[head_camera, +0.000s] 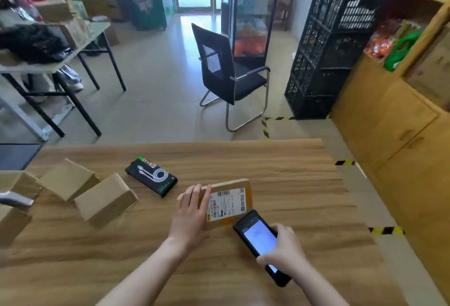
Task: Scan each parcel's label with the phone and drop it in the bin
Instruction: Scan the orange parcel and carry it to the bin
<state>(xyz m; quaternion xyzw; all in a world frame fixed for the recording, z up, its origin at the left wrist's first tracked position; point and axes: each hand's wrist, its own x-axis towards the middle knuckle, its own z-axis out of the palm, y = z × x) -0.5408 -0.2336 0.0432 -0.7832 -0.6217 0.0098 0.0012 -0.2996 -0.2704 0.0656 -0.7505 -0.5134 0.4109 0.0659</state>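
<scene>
Two grips work one parcel [232, 184]: left grip [192, 210], fingers straight, steadies it; right grip [285, 248] holds the phone [258, 235] at 5 o'clock. Scan likely reads best with phone centred squarely over the label [227, 204].

A long, light-brown wood-grain surface [280, 171] is seen stretching away from the near edge. Near its middle a flat brown cardboard parcel [233, 185] is laid, with its white barcode label [227, 204] turned upward. To the left and a little farther off, apart from the parcel, a flat black retail pack printed with a coiled white cable [151, 176] is set at an angle. Farther left a plain brown cardboard box [106, 199] is found, and a second plain cardboard box [68, 179] is placed close behind it. At the left edge a third brown box [17, 184] and a fourth brown box [12, 223] are cut off by the frame.
</scene>
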